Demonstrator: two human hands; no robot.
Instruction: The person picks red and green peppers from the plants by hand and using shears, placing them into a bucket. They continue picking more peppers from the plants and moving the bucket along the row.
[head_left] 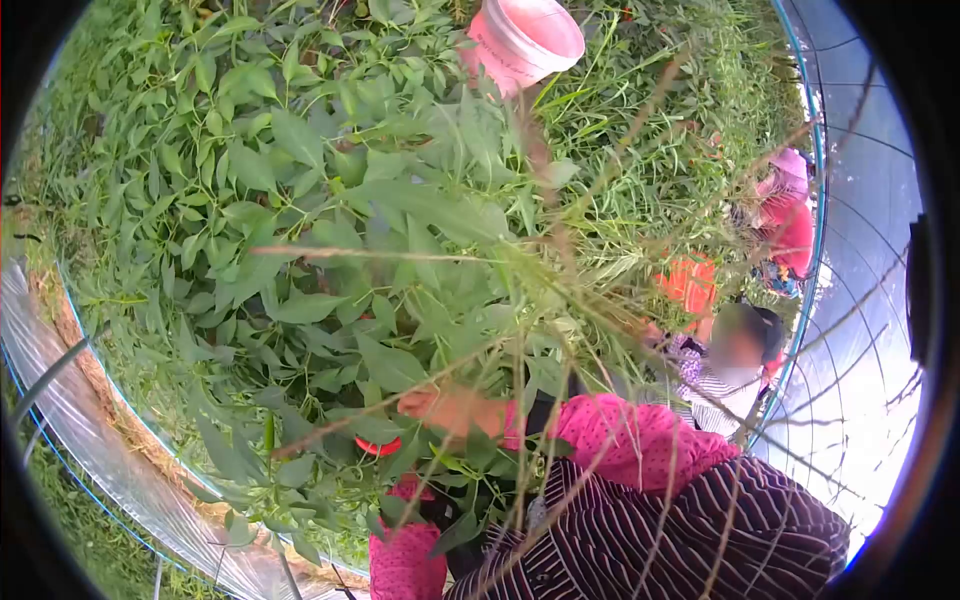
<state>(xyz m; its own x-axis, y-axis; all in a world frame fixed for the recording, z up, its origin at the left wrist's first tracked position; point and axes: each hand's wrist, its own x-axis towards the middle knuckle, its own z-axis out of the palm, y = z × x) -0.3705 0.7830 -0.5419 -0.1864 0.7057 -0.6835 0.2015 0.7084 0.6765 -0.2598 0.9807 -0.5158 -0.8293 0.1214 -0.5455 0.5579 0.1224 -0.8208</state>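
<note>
My right hand (455, 408), blurred, reaches from a pink dotted sleeve (630, 440) into the leafy green plants (390, 365). Its fingertips are among the leaves, and what they touch cannot be made out. Just below and left of them a curved, glossy red thing (378, 446) shows between leaves. The other pink sleeve (408, 560) rises from the bottom edge, and leaves hide my left hand at its end. A slim green pepper (268, 434) hangs farther left. Thin dry stalks cross the view close to the camera.
A pink bucket (510, 45) stands tilted at the top. At right, a person in a dark cap (740, 350) is near an orange container (688, 285); another person in pink (785, 215) bends beyond. Clear plastic sheeting (120, 450) runs along the lower left.
</note>
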